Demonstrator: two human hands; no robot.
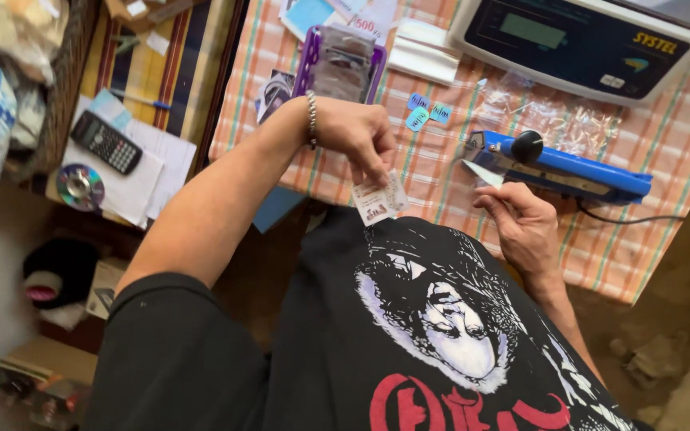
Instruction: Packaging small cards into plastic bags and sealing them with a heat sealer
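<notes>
The left hand (pixel 357 136) pinches a small clear packet (pixel 378 199) at the table's (pixel 648 152) near edge, off its cloth, and the right hand (pixel 521 223) pinches a clear bag (pixel 485 172) by the blue sealer (pixel 561 168), so a loose pinch could drop the packet.

Daylight, soft and even, over a cramped work corner. Far and right, a table (pixel 664 144) under an orange, green and white checked cloth (pixel 433 172), its near edge hanging down. Left of it, a lower surface with a yellow, brown and blue striped cloth (pixel 149 68), white papers (pixel 157 164) spread at its near end. Far left, a woven basket wall (pixel 69 72). Near right, bare earthen floor (pixel 680 351), rough and brown. Near left, cardboard boxes (pixel 41 363) in shadow on the ground.
</notes>
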